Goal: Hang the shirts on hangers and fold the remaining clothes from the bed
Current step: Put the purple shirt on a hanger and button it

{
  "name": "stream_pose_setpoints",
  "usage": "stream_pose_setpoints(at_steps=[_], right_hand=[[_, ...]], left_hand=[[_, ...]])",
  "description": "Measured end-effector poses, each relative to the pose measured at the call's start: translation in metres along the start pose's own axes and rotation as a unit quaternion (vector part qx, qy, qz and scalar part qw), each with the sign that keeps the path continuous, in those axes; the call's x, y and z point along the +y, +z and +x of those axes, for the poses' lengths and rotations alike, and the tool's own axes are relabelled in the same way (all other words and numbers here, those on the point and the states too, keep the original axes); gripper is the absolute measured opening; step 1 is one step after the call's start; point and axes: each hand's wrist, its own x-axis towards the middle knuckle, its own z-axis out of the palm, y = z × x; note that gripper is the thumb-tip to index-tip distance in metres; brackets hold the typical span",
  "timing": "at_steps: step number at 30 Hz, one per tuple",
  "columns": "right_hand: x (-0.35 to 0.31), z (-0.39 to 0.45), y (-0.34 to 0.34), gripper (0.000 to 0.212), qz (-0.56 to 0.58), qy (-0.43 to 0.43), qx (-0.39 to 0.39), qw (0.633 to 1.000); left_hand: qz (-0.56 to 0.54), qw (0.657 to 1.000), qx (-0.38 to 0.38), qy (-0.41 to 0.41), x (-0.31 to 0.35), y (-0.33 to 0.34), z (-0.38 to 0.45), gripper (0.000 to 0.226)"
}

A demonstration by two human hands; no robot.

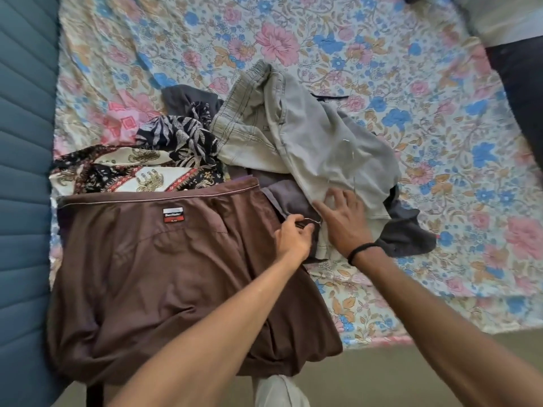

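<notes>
1. Head view: a bed covered by a floral quilted bedspread (pixel 382 69) in pink, blue and tan carries a pile of clothes near its left and near edges.
2. A brown smooth-fabric garment with a red, white and black label (pixel 164 265) lies spread flat at the near left corner of the bed, its lower part hanging over the near edge.
3. Light grey-beige trousers with a stitched elastic waistband (pixel 293 133) lie crumpled toward the middle of the bed, just beyond the brown garment's right side.
4. A dark grey cloth (pixel 408 230) lies under the trousers and shows at their right side.
5. A black leaf-print garment (pixel 182 136) and a cream and black elephant-print cloth (pixel 132 168) lie along the left edge, beyond the brown garment.
6. The left hand (pixel 293 239) has its fingers curled, pinching a thin metal wire piece (pixel 313 221) at the brown garment's right edge; what the wire belongs to cannot be told.
7. The right hand (pixel 343 221), with a black band on the wrist, rests with fingers spread and nearly straight on the trousers and grips nothing.
8. A blue padded panel (pixel 23 171) borders the bed's left edge.
</notes>
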Motion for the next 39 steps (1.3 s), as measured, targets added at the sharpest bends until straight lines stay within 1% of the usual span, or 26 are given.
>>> stream_pose_setpoints(at_steps=[2,4,6,7,8,9,11,13,15,17,18,20,21,22,24,26,28,29,30,31,32,33,34,36,37,39], right_hand=[[0.012,0.002,-0.001,0.041,-0.052,-0.122,-0.004,0.991],[0.021,0.001,-0.004,0.028,-0.125,-0.248,0.001,0.961],[0.029,0.001,-0.009,0.029,-0.177,-0.356,-0.02,0.917],[0.03,0.002,-0.012,0.034,-0.197,-0.398,-0.034,0.895],[0.033,0.004,-0.014,0.041,-0.209,-0.425,-0.046,0.88],[0.038,0.008,-0.016,0.046,-0.207,-0.439,-0.056,0.873],[0.044,0.017,-0.019,0.047,-0.184,-0.466,-0.055,0.864],[0.048,0.026,-0.025,0.051,-0.154,-0.495,-0.053,0.854],[0.047,0.033,-0.038,0.055,-0.118,-0.501,-0.069,0.854],[0.04,0.043,-0.06,0.052,-0.076,-0.493,-0.072,0.864],[0.032,0.051,-0.074,0.049,-0.053,-0.479,-0.072,0.873],[0.005,0.066,-0.104,0.04,-0.004,-0.43,-0.081,0.899],[-0.012,0.073,-0.117,0.033,0.033,-0.399,-0.096,0.911],[-0.034,0.082,-0.128,0.026,0.082,-0.369,-0.11,0.919],[-0.08,0.095,-0.135,0.016,0.177,-0.319,-0.127,0.923],[-0.133,0.11,-0.12,0.019,0.245,-0.273,-0.135,0.92],[-0.185,0.129,-0.092,0.017,0.291,-0.196,-0.142,0.926],[-0.209,0.139,-0.076,0.016,0.306,-0.145,-0.139,0.931],[-0.229,0.146,-0.062,0.017,0.312,-0.094,-0.137,0.935],[-0.243,0.152,-0.05,0.017,0.309,-0.057,-0.138,0.939],[-0.256,0.154,-0.036,0.017,0.301,-0.034,-0.14,0.942],[-0.263,0.155,-0.026,0.017,0.292,-0.022,-0.145,0.945],[-0.27,0.156,-0.017,0.017,0.285,-0.016,-0.153,0.946],[-0.276,0.155,-0.003,0.016,0.284,-0.008,-0.156,0.946],[-0.278,0.155,0.002,0.014,0.288,-0.008,-0.15,0.946],[-0.284,0.155,0.011,0.012,0.294,-0.012,-0.147,0.944]], left_hand=[[0.029,0.999,0.014,-0.027,0.013,-0.002,-0.002,0.024],[0.081,0.996,-0.002,-0.04,0.018,-0.005,-0.004,0.022],[0.145,0.989,-0.031,-0.023,0.017,-0.006,-0.005,0.027],[0.17,0.984,-0.044,-0.012,0.015,-0.007,-0.007,0.03],[0.183,0.981,-0.06,-0.005,0.012,-0.006,-0.008,0.032],[0.181,0.98,-0.08,-0.001,0.011,-0.005,-0.008,0.034],[0.163,0.981,-0.108,0.006,0.01,-0.003,-0.011,0.036],[0.177,0.978,-0.102,0.038,0.008,-0.005,-0.019,0.036],[0.203,0.973,-0.061,0.094,0.008,-0.01,-0.032,0.036],[0.175,0.975,-0.027,0.131,0.007,-0.023,-0.049,0.033],[0.129,0.98,-0.021,0.148,0.009,-0.031,-0.055,0.034],[-0.021,0.988,-0.025,0.15,0.013,-0.054,-0.068,0.035],[-0.092,0.985,-0.025,0.142,0.013,-0.071,-0.073,0.033],[-0.135,0.981,-0.007,0.14,0.011,-0.091,-0.076,0.029],[-0.126,0.979,0.075,0.14,-0.004,-0.143,-0.076,0.024],[-0.088,0.973,0.163,0.137,-0.029,-0.212,-0.07,0.028],[0.007,0.951,0.285,0.119,-0.067,-0.29,-0.057,0.031],[0.045,0.929,0.354,0.094,-0.089,-0.33,-0.049,0.03],[0.061,0.911,0.405,0.057,-0.111,-0.366,-0.04,0.03],[0.066,0.905,0.421,0.005,-0.131,-0.394,-0.03,0.036],[0.08,0.909,0.405,-0.054,-0.152,-0.419,-0.021,0.045],[0.094,0.919,0.37,-0.096,-0.164,-0.432,-0.012,0.054],[0.107,0.931,0.333,-0.107,-0.174,-0.441,-0.004,0.062],[0.131,0.953,0.266,-0.064,-0.182,-0.448,0.009,0.069],[0.143,0.959,0.24,-0.041,-0.182,-0.45,0.015,0.068],[0.144,0.964,0.224,-0.014,-0.182,-0.454,0.026,0.055]])
